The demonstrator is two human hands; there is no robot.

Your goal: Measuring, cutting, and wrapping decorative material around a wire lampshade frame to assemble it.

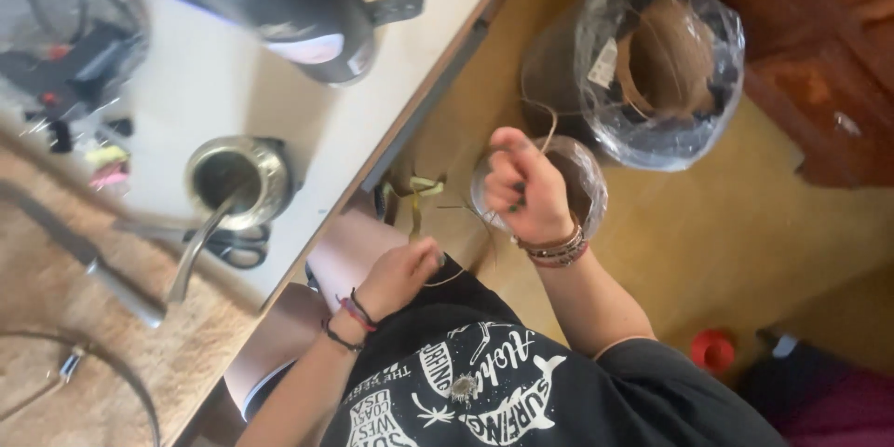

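i see my right hand (pixel 526 188) fisted on a thin fibre strand (pixel 549 126), raised above the small wrapped spool (pixel 582 182) to keep it taut; my left hand (pixel 400 275) pinches its lower end near my lap.

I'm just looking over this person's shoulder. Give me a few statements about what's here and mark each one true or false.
1. The right hand is raised and closed around thin brown fibre. True.
2. The large wrapped spool stands on the table. False: it stands on the floor, beside the table.
3. Scissors lie on the table next to a metal cup. True.
4. The left hand rests flat on the table. False: it is low over the person's lap, off the table, pinching the fibre.
5. Both wrists are bare. False: both wear bracelets.
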